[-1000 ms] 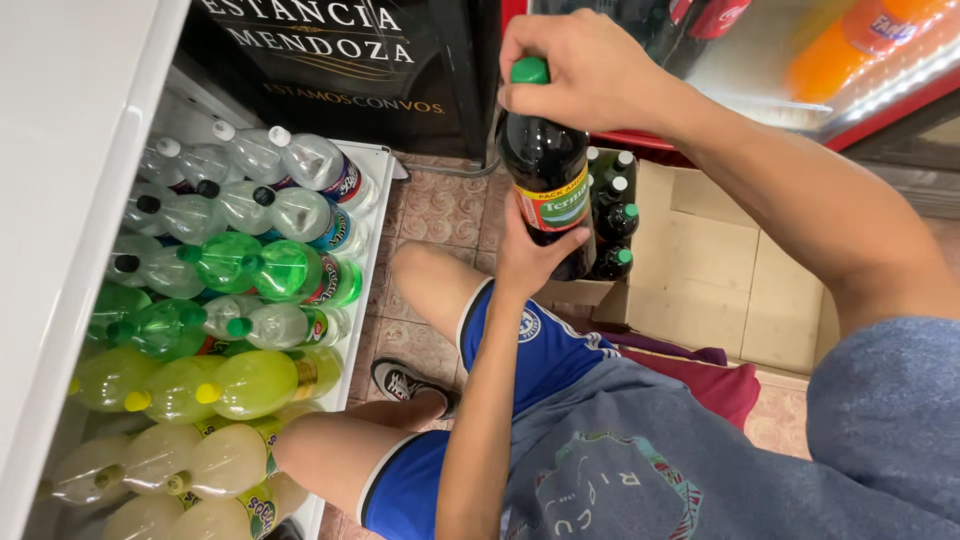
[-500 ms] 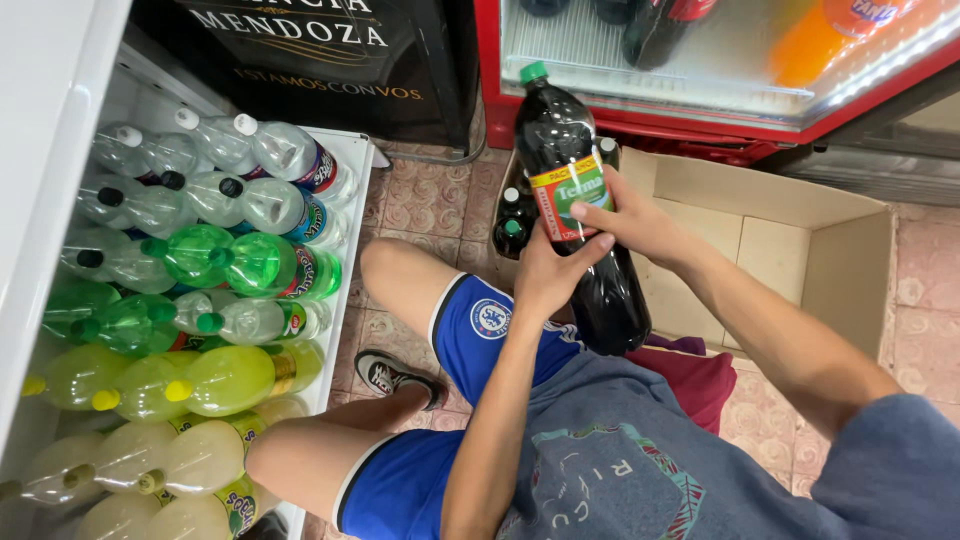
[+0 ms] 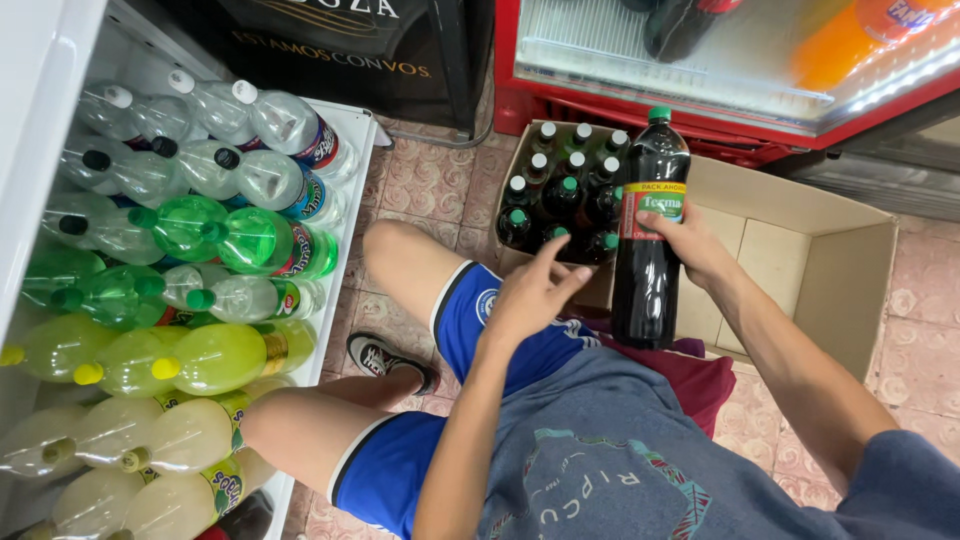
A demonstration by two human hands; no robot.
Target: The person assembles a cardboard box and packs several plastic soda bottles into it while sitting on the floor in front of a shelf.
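Head view: our right hand point(image 3: 690, 245) grips the dark soda bottle point(image 3: 648, 230) at its label, upright for control. Left hand point(image 3: 530, 290) hovers open, empty, beside the cardboard box point(image 3: 800, 250).

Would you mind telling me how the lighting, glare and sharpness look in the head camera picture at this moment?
Head view: even, soft light without hard shadows; the glass door of the red cooler glares bright at upper right; the dark soda bottle in the right hand is sharp; the left hand shows slight blur at the fingertips; wide-angle lens bends the white fridge edge at left.
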